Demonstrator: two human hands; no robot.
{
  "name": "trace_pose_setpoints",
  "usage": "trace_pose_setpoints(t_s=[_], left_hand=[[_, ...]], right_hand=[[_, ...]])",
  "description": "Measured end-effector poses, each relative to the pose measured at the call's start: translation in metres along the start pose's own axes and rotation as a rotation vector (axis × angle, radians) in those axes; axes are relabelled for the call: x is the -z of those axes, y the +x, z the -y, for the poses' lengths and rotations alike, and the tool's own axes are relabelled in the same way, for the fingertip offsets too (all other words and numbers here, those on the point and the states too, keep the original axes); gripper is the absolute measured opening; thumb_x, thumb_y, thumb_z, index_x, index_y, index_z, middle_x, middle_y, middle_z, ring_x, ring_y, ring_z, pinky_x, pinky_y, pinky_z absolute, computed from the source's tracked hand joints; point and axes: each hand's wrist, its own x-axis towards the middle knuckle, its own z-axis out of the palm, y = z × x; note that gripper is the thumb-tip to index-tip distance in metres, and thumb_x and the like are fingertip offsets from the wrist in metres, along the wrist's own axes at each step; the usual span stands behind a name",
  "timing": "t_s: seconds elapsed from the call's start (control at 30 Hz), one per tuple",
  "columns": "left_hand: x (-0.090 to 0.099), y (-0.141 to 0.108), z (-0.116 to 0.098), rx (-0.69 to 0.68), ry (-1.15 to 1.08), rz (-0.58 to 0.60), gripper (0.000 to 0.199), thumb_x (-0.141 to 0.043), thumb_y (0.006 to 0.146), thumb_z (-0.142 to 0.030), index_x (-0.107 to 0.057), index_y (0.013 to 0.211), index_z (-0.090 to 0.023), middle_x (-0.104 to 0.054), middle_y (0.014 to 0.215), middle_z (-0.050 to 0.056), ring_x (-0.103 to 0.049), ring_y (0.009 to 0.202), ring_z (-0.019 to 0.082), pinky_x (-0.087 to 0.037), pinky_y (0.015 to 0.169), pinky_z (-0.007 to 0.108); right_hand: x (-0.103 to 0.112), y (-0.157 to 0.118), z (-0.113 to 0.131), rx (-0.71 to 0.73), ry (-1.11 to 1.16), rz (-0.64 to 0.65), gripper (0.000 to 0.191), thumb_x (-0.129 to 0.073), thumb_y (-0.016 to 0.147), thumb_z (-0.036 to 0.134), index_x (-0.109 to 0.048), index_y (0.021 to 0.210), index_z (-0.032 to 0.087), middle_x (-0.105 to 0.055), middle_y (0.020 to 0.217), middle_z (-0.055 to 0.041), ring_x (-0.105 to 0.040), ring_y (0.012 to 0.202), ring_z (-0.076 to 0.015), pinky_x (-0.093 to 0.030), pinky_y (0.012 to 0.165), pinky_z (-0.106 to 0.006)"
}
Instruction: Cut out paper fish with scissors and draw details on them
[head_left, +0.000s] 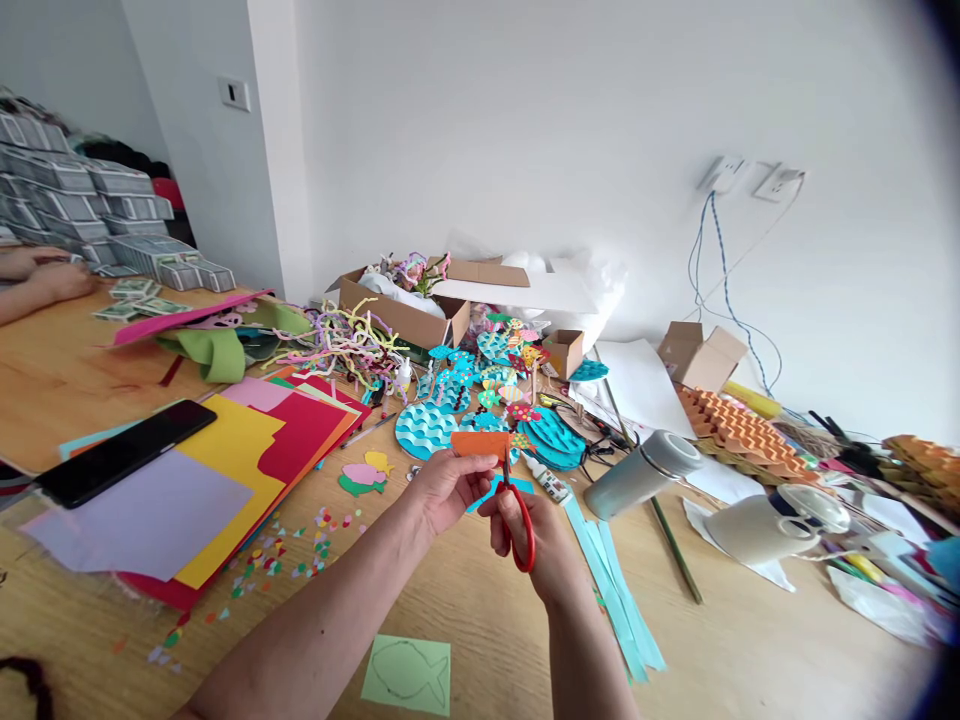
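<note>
My left hand (448, 490) pinches a small piece of orange paper (477, 443) above the middle of the table. Fingers of my right hand (536, 530) go through the handles of red-handled scissors (523, 535), whose blades meet the right edge of the orange paper. Close to my forearms lies a light green paper square (407, 674) with a fish outline drawn on it. Cut paper fish (364, 472) in pink, yellow and green rest left of my hands. A small white glue bottle (547, 481) lies just beyond my right hand.
Coloured paper sheets (225, 480) and a black phone (127, 452) lie at left, with paper scraps (300, 550) nearby. Blue strips (611, 590), a grey flask (641, 472) and a white mug (776, 522) stand or lie at right. Another person's hands (49, 280) rest far left.
</note>
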Motion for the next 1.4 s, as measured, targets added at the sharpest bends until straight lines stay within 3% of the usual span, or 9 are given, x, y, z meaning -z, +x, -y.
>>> trace_pose_setpoints(t_s=[0.27,0.57,1.07,1.4], left_hand=[[0.001,-0.001,-0.001,-0.072,0.096,-0.074,0.020,-0.075,0.058,-0.013,-0.067,0.076,-0.009,-0.063,0.066,0.002,-0.053,0.052,0.007,-0.042,0.050,0.019],[0.001,-0.004,-0.005,-0.151,0.209,-0.062,0.026,-0.080,0.053,-0.020,-0.068,0.074,-0.010,-0.063,0.065,0.002,-0.053,0.053,0.007,-0.042,0.054,0.021],[0.005,-0.001,-0.009,-0.166,0.373,-0.076,0.026,-0.078,0.051,-0.023,-0.069,0.072,-0.009,-0.063,0.062,0.002,-0.052,0.048,0.008,-0.037,0.049,0.022],[0.005,-0.001,-0.009,-0.170,0.409,-0.092,0.024,-0.076,0.050,-0.024,-0.069,0.068,-0.011,-0.061,0.057,0.001,-0.052,0.046,0.008,-0.036,0.046,0.021]], right_hand=[[-0.003,0.000,0.000,-0.034,-0.044,0.017,0.057,-0.048,0.075,0.072,-0.058,0.073,0.016,-0.054,0.046,0.0017,-0.045,0.041,-0.0110,-0.033,0.042,-0.023],[-0.001,0.000,-0.001,-0.035,-0.049,0.044,0.057,-0.047,0.076,0.073,-0.059,0.072,0.017,-0.055,0.047,0.0013,-0.047,0.041,-0.0121,-0.035,0.042,-0.025],[0.003,-0.003,0.002,0.038,0.006,0.142,0.060,-0.049,0.077,0.073,-0.060,0.076,0.014,-0.055,0.050,-0.0003,-0.048,0.046,-0.0118,-0.038,0.045,-0.025],[0.007,-0.002,-0.001,0.010,-0.003,0.182,0.062,-0.049,0.075,0.075,-0.060,0.078,0.013,-0.056,0.053,-0.0005,-0.047,0.048,-0.0113,-0.035,0.044,-0.023]])
